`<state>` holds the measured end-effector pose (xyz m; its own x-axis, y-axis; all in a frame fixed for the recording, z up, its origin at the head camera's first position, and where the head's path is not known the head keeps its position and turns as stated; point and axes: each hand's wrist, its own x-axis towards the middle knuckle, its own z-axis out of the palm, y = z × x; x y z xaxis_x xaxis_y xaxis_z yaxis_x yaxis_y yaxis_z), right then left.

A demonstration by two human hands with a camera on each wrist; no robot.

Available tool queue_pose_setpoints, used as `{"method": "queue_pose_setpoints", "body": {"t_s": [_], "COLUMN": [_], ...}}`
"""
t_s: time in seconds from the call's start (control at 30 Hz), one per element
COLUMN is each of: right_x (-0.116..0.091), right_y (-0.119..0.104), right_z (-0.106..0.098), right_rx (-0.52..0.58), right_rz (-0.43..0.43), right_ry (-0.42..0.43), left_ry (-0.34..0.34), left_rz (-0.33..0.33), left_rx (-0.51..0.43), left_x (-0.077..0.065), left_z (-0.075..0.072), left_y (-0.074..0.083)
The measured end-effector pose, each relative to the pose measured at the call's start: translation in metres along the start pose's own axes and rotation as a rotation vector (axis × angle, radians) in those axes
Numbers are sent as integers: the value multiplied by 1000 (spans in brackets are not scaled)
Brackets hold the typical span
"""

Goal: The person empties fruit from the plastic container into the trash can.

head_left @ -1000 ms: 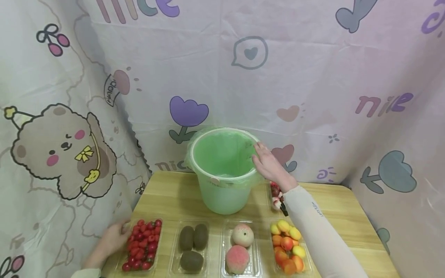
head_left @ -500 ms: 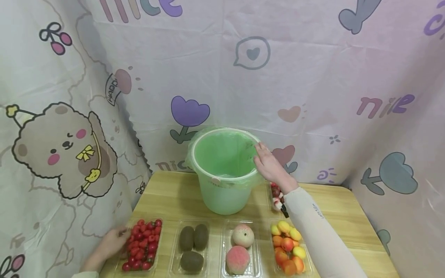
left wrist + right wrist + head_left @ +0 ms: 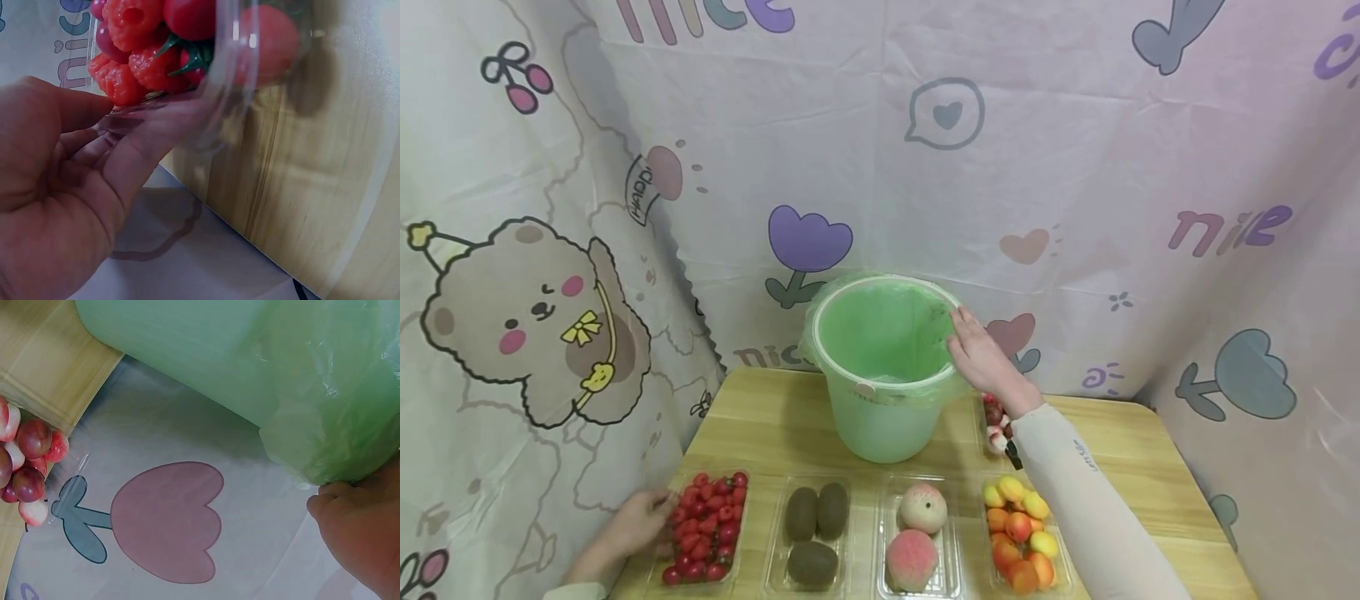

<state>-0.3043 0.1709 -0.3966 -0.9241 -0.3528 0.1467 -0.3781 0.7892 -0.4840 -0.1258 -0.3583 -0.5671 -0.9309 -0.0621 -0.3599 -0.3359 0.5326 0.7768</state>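
Note:
At the table's left edge, my left hand grips the side of a clear plastic box of red berries and cherry tomatoes. In the left wrist view the thumb lies at its upper edge and the fingers reach along the underside. My right hand holds the right rim of a pale green bucket lined with a green plastic bag. Its fingertips meet the bag's folded edge in the right wrist view, where part of the hand is out of frame.
Along the table front stand a box of kiwis, a box with two peaches and a box of yellow and orange fruit. Another box of dark red and pink-white fruit sits right of the bucket. Printed cloth hangs behind.
My left hand has closed in on the side of the red fruit box, its thumb now at the edge. The right hand and the bucket have stayed in place.

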Motion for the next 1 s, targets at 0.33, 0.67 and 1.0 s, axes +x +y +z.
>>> {"method": "queue_pose_setpoints", "body": {"t_s": [0.33,0.67,1.0], "right_x": [-1,0,-1], "right_y": [0,2,-1], "right_z": [-1,0,-2], "right_rx": [-20,-25,-30], "right_rz": [-7,-6,1], "right_ry": [-3,-7,-16], "left_ry": [-119,-14,5], "left_rz": [64,43,128], "left_rx": [-106,-80,-111], "left_x": [0,7,12], "left_z": [-6,-5,-32], "left_y": [-3,5,54]}}
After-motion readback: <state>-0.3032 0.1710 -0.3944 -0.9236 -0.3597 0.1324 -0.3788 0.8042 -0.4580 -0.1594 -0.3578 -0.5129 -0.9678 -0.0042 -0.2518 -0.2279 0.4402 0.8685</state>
